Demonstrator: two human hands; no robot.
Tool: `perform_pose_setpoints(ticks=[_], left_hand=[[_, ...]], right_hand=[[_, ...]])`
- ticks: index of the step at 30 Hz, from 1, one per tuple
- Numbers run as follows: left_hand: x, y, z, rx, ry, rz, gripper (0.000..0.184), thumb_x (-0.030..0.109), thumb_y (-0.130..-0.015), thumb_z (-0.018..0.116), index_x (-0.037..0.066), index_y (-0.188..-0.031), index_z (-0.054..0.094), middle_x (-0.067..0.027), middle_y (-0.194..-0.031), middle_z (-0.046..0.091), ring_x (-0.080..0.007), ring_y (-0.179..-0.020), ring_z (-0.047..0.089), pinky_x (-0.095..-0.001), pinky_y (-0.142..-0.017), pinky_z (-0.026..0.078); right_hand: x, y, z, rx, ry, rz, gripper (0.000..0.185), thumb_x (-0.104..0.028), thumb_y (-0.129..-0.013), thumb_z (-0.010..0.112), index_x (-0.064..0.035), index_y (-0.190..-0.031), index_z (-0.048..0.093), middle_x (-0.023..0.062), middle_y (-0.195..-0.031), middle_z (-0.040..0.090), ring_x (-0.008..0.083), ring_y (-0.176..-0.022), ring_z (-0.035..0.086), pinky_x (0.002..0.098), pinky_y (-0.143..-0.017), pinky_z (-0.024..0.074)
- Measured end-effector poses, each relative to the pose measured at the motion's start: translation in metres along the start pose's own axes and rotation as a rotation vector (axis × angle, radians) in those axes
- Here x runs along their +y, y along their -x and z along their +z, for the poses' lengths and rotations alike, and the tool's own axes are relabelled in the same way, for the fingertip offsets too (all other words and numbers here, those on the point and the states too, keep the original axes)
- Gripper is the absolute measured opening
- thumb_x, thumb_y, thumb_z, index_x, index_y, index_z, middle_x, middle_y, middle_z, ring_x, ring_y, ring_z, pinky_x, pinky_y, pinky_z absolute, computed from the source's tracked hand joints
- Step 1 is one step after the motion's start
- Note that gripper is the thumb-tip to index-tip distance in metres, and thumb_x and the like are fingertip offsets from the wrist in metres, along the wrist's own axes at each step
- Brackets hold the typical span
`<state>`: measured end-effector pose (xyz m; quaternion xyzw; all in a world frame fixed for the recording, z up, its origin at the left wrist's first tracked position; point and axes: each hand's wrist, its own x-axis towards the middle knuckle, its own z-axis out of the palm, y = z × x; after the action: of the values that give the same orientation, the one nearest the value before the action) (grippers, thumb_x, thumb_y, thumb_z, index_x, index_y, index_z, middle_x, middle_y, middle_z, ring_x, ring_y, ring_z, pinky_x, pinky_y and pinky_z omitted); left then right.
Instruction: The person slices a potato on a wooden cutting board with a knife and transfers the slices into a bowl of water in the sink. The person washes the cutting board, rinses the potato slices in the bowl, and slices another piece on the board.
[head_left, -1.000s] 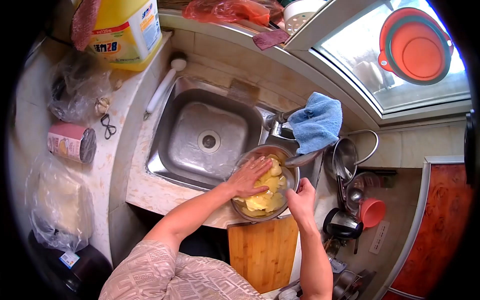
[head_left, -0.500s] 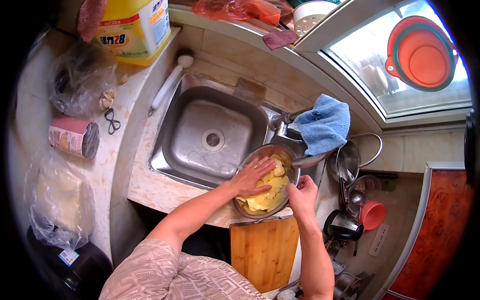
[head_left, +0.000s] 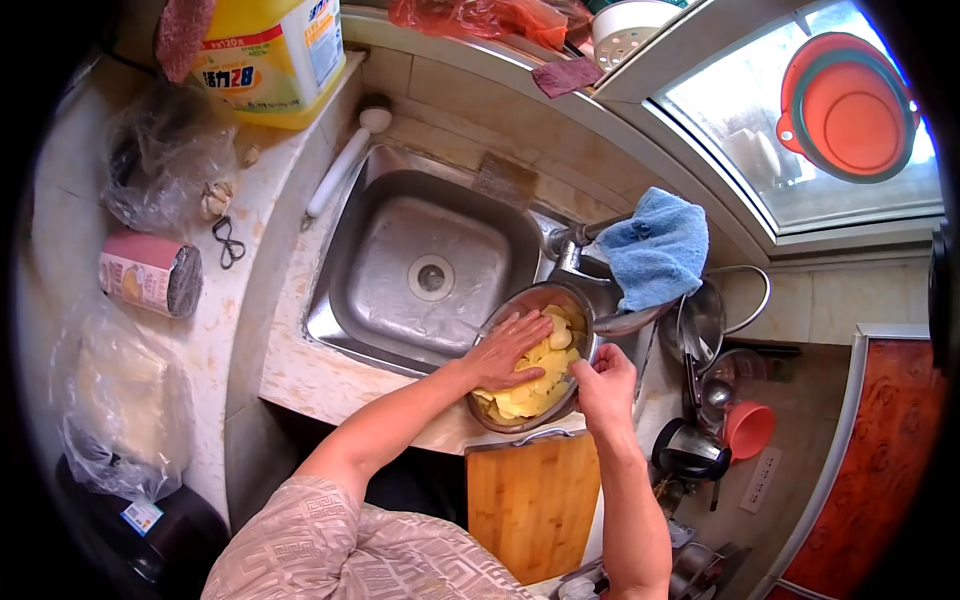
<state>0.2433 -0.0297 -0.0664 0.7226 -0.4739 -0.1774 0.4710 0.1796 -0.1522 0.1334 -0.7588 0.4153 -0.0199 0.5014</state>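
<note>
A metal bowl (head_left: 548,296) holds pale yellow slices (head_left: 545,376) that look like potato. It sits at the sink's front right corner, its far left side overlapping the basin. My left hand (head_left: 506,352) lies flat across the slices and the bowl's left rim, fingers stretched out. On the opposite side, my right hand (head_left: 606,384) is closed on the bowl's right rim, thumb and fingers pinched together. The steel sink (head_left: 400,285) has its drain showing. Whether liquid runs from the bowl is unclear.
A blue cloth (head_left: 655,245) hangs over the faucet behind the bowl. A wooden cutting board (head_left: 530,505) stands below the counter edge. Pans, a kettle (head_left: 690,450) and a red cup (head_left: 748,428) are at right. A yellow jug (head_left: 265,75) stands at left.
The whole view has shifted slightly. Both hands keep their places on the bowl and slices, with little visible movement.
</note>
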Motion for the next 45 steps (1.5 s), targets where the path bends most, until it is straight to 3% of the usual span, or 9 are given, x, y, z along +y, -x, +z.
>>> perform_pose_setpoints(ticks=[14, 15, 22, 27, 33, 37, 42, 43, 45], left_hand=[[0.021, -0.007, -0.052, -0.021, -0.118, 0.155, 0.061, 0.029, -0.094, 0.068, 0.006, -0.149, 0.052, -0.0142, -0.155, 0.049, -0.0350, -0.148, 0.039, -0.0522, -0.125, 0.027], [0.015, -0.010, -0.044, 0.098, -0.109, 0.194, 0.040, 0.019, -0.091, 0.070, 0.007, -0.130, 0.067, -0.0114, -0.134, 0.065, -0.0316, -0.129, 0.057, -0.0490, -0.110, 0.043], [0.055, -0.056, -0.013, -0.217, -0.620, -0.123, 0.020, 0.023, -0.080, 0.073, 0.011, -0.095, 0.072, -0.0109, -0.089, 0.072, -0.0289, -0.090, 0.070, -0.0481, -0.075, 0.049], [0.088, -0.049, -0.015, -0.666, -0.245, -0.225, 0.047, 0.023, -0.081, 0.067, 0.005, -0.124, 0.070, -0.0229, -0.111, 0.074, -0.0398, -0.106, 0.070, -0.0417, -0.094, 0.055], [0.099, -0.044, -0.047, -0.080, -0.067, -0.305, 0.041, 0.014, -0.087, 0.062, 0.002, -0.126, 0.066, -0.0266, -0.116, 0.069, -0.0378, -0.106, 0.070, -0.0426, -0.094, 0.055], [0.090, -0.040, -0.026, -0.159, -0.535, -0.444, 0.030, 0.012, -0.082, 0.058, 0.000, -0.107, 0.068, -0.0282, -0.099, 0.070, -0.0469, -0.095, 0.067, -0.0536, -0.088, 0.054], [0.105, -0.029, 0.016, -0.249, -0.156, -0.479, 0.052, 0.016, -0.082, 0.058, -0.001, -0.131, 0.064, -0.0328, -0.111, 0.070, -0.0491, -0.110, 0.065, -0.0501, -0.102, 0.050], [0.105, -0.025, 0.015, -0.136, -0.144, -0.251, 0.048, 0.016, -0.085, 0.061, 0.000, -0.130, 0.066, -0.0287, -0.109, 0.072, -0.0386, -0.096, 0.073, -0.0444, -0.093, 0.056], [0.123, -0.027, -0.010, -0.027, 0.119, -0.462, 0.045, 0.010, -0.087, 0.062, 0.002, -0.131, 0.065, -0.0174, -0.101, 0.074, -0.0257, -0.080, 0.070, -0.0360, -0.074, 0.056]], right_hand=[[0.092, 0.026, -0.037, 0.015, -0.456, 0.149, 0.017, 0.007, -0.078, 0.062, -0.0050, -0.089, 0.056, -0.0024, -0.069, 0.057, 0.0053, -0.047, 0.047, 0.0231, -0.040, 0.0343], [0.106, 0.029, -0.036, 0.024, -0.520, 0.141, 0.019, 0.008, -0.078, 0.060, -0.0051, -0.091, 0.057, -0.0011, -0.070, 0.059, 0.0060, -0.045, 0.046, 0.0229, -0.038, 0.0336], [0.144, 0.032, -0.019, 0.002, -0.741, 0.124, 0.019, 0.008, -0.079, 0.058, -0.0042, -0.094, 0.059, 0.0002, -0.071, 0.060, 0.0068, -0.043, 0.046, 0.0226, -0.037, 0.0335], [0.182, 0.038, -0.010, 0.127, -0.847, 0.121, 0.023, 0.007, -0.079, 0.057, -0.0025, -0.100, 0.062, 0.0011, -0.075, 0.062, 0.0066, -0.049, 0.049, 0.0224, -0.039, 0.0349], [0.212, 0.041, -0.013, 0.147, -0.883, 0.078, 0.027, 0.008, -0.076, 0.057, -0.0017, -0.100, 0.064, 0.0011, -0.082, 0.065, 0.0071, -0.059, 0.055, 0.0230, -0.051, 0.0432], [0.219, 0.045, -0.005, 0.196, -0.906, 0.056, 0.028, 0.009, -0.076, 0.057, -0.0001, -0.101, 0.064, 0.0017, -0.084, 0.065, 0.0095, -0.068, 0.059, 0.0239, -0.063, 0.0491], [0.214, 0.052, -0.002, 0.331, -1.077, 0.106, 0.029, 0.009, -0.075, 0.057, 0.0008, -0.102, 0.062, 0.0030, -0.088, 0.066, 0.0107, -0.072, 0.061, 0.0248, -0.069, 0.0510], [0.220, 0.051, -0.003, 0.355, -1.068, 0.100, 0.029, 0.009, -0.075, 0.057, 0.0003, -0.102, 0.061, 0.0039, -0.092, 0.066, 0.0109, -0.073, 0.061, 0.0247, -0.069, 0.0510], [0.230, 0.045, -0.015, 0.358, -1.079, 0.037, 0.029, 0.010, -0.076, 0.057, -0.0001, -0.103, 0.061, 0.0044, -0.093, 0.066, 0.0111, -0.075, 0.062, 0.0246, -0.069, 0.0512]])
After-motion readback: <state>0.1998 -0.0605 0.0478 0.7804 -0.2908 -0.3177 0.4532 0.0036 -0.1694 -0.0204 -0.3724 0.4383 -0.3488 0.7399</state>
